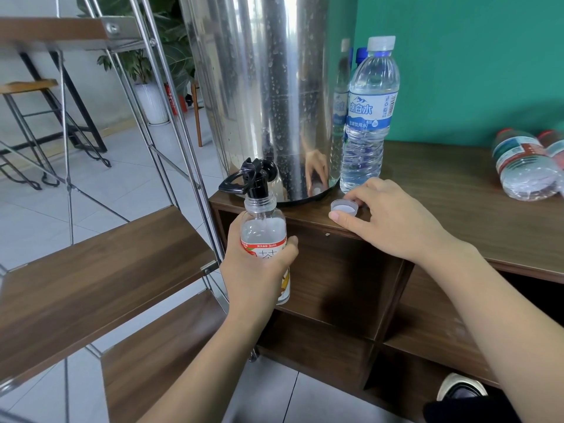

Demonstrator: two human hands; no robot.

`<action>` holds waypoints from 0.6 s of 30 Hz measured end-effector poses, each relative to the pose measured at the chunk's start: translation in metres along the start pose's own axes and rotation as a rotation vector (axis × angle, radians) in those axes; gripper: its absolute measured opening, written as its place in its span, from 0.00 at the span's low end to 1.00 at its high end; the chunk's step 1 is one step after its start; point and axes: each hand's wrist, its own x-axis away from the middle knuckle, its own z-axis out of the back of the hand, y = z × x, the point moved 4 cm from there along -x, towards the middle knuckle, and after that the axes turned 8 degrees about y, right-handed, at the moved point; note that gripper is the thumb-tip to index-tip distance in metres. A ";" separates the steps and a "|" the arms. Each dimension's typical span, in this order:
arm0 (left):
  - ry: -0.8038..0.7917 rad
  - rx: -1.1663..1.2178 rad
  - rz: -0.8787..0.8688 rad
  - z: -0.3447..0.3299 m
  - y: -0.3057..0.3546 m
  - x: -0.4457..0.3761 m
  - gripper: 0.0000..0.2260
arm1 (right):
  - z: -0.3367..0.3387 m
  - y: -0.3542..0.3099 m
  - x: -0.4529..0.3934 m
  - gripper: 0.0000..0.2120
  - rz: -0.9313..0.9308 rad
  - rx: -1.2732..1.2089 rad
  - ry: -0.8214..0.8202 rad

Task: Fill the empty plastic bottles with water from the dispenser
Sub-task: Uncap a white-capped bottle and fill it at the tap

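A dark wood counter (457,190) stands against a teal wall (473,62), with open cubbies below and pale floor tiles to the left. On it stands a steel dispenser (259,87). The left hand (259,264) grips an uncapped bottle (265,236) under the black tap (253,175). The right hand (387,218) rests on the counter edge, fingers relaxed around a white cap (344,207). A capped bottle (369,117) stands beside the dispenser.

The dispenser (262,96) runs off the top edge, so its lid is out of view. Behind the capped bottle (369,117), a blue-capped bottle (361,54) shows only its top. At three o'clock, two lying bottles (525,166) are cut by the right edge. The left hand (256,267) covers much of the held bottle's label (267,250).
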 end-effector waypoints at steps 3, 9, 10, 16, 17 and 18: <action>0.000 0.005 0.004 0.000 0.000 0.000 0.29 | -0.001 0.000 0.000 0.25 0.004 -0.001 0.005; -0.004 0.002 -0.012 0.000 0.002 0.001 0.30 | -0.001 0.001 0.000 0.25 0.002 -0.002 0.005; -0.005 0.002 -0.009 0.000 0.002 0.001 0.30 | -0.001 0.001 0.000 0.26 0.002 -0.003 0.005; -0.003 -0.013 -0.007 0.000 0.002 0.001 0.30 | -0.001 0.000 0.000 0.27 0.000 -0.008 0.004; -0.002 -0.015 -0.009 0.000 0.002 0.000 0.30 | -0.001 0.000 0.000 0.27 -0.001 -0.008 0.003; 0.000 -0.015 -0.009 0.001 0.001 0.000 0.30 | -0.001 0.000 -0.001 0.27 0.000 -0.008 0.002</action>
